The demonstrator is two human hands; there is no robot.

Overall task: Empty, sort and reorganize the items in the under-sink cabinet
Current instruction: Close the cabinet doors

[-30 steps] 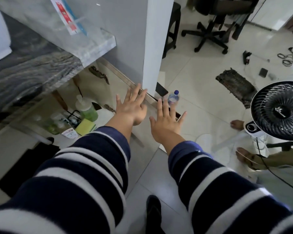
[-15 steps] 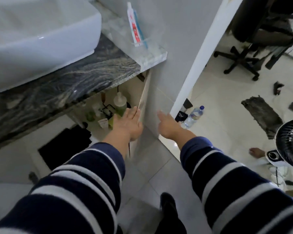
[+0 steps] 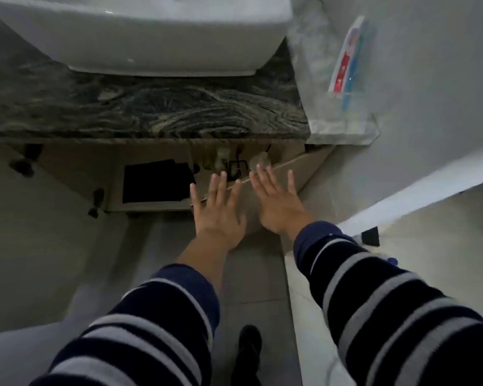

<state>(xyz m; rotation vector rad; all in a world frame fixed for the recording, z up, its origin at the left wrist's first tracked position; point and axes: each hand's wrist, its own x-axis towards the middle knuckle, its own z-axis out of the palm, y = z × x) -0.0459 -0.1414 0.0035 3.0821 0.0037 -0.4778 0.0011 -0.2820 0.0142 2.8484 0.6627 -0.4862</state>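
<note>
The under-sink cabinet (image 3: 76,162) lies below a dark marble counter (image 3: 151,110). Its right door (image 3: 304,165) stands swung open. Just under the counter edge I make out a clear-topped bottle (image 3: 260,160), a small white container (image 3: 222,156) and a black wire holder (image 3: 236,168), all blurred. My left hand (image 3: 216,210) and my right hand (image 3: 276,203) are stretched forward side by side with straight, spread fingers. They hold nothing and hover in front of the door's top edge.
A white basin (image 3: 151,32) sits on the counter. A toothpaste tube and toothbrush (image 3: 347,57) lie on a glass shelf at the right. A black mat (image 3: 156,183) lies on the cabinet floor. My dark shoe (image 3: 248,346) stands on the grey tiles.
My view has swung left from the room to face the sink and cabinet squarely. Both hands stay flat and empty, now side by side at the open door's edge.
</note>
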